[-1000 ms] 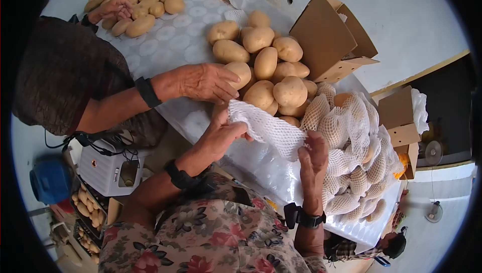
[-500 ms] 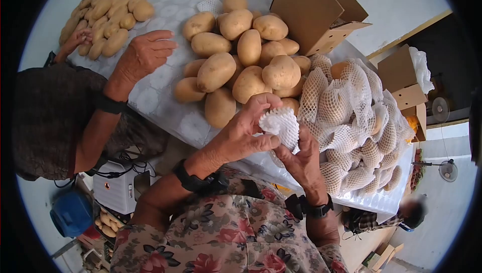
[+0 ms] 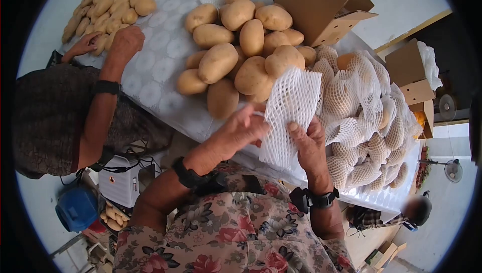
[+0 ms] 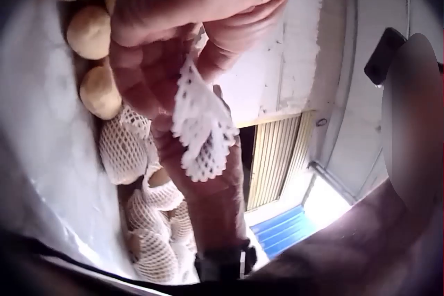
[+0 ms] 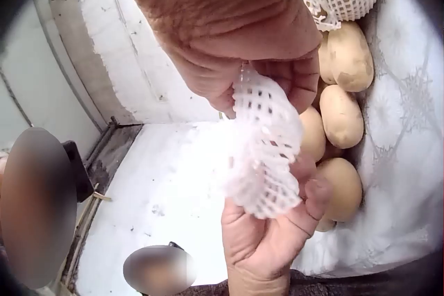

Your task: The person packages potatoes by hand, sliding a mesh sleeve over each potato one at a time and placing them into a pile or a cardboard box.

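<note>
"Pinched narrow, is it?"

"Yes, head view: your left hand (image 3: 233,135) and right hand (image 3: 312,150) pinch the foam net (image 3: 293,102). It's opened out from a bunch, so its mouth should be easier to find. Loose potatoes (image 3: 218,62) lie just beyond, netted potatoes (image 3: 341,95) right, bare tablecloth (image 3: 159,64) left."

"Left wrist?"

"Its scalloped edge hangs free."

"Right wrist?"

"Your right hand pinches one end."

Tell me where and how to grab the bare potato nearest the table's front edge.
Its rounded near end looks like the best grip on that potato: come from the table's front side, slightly from above, thumb and fingers along its long sides. It points toward that edge with this end free, while its far end seems tucked against other potatoes.
</note>
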{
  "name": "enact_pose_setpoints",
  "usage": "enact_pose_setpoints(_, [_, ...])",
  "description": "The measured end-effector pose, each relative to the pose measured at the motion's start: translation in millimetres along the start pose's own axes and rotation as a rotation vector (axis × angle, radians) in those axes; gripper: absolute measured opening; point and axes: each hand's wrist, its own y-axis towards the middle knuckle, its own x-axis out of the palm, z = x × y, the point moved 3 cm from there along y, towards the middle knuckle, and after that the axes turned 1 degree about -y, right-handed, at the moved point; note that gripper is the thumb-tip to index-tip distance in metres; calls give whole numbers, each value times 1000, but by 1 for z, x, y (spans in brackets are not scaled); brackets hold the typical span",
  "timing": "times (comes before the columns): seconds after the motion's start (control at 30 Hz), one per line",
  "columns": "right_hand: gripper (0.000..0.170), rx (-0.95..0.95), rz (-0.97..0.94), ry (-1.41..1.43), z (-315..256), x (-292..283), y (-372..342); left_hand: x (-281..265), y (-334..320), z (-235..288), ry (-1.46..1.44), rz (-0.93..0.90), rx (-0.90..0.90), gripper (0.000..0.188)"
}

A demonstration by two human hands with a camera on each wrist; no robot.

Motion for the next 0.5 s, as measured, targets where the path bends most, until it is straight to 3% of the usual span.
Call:
enact_pose_setpoints(0.07, [31,-21,28,-21,4,-8,0,5,0,-17,140,-127,18,33])
enact_pose_setpoints(0.1, [32,-64,57,8,4,-10,-2,3,0,-20,125,-66,35,26])
enact_pose_setpoints(0.23, [31,81,-4,-34,12,-37,-14,-10,-8,-8,198,-43,-172,28])
enact_pose_setpoints(0.33, [32,184,68,62,28,-41,-26,-10,-17,-5,565,106,204,35])
enact_pose_setpoints(0.37, [32,212,58,83,30,-40,-27,-7,-23,3,748,98,354,46])
enact_pose_setpoints(0.43, [32,267,38,125,31,-38,-26,16,-28,21,962,-81,542,50])
enact_pose_setpoints(0.5, [32,266,-14,138,36,-36,-22,25,-28,12,1107,-129,615,45])
